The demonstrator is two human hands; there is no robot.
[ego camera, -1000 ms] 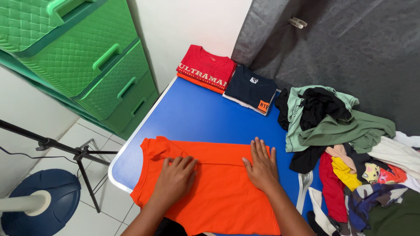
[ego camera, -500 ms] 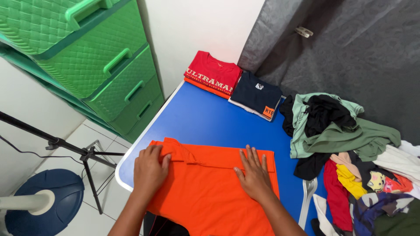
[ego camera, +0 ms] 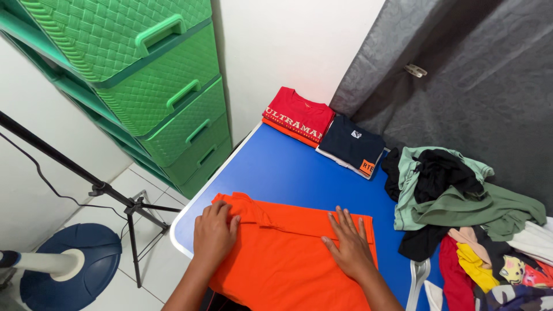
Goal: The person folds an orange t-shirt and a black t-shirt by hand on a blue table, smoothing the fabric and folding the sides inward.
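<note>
An orange shirt (ego camera: 288,259) lies spread on the near end of a blue table (ego camera: 299,173), its top edge folded over. My left hand (ego camera: 214,233) rests on the shirt's left side, fingers curled at the sleeve near the table's left edge. My right hand (ego camera: 351,245) lies flat, fingers apart, on the folded edge at the shirt's right side.
A folded red shirt (ego camera: 298,120) and a folded navy shirt (ego camera: 352,145) sit at the table's far end. A heap of mixed clothes (ego camera: 461,196) covers the right side. Green plastic drawers (ego camera: 155,86) stand at the left, with a tripod (ego camera: 115,196) and a blue fan base (ego camera: 69,270) on the floor.
My left hand slid from the shirt's middle out to its left sleeve edge. My right hand stayed on the folded edge. The view tilted upward.
</note>
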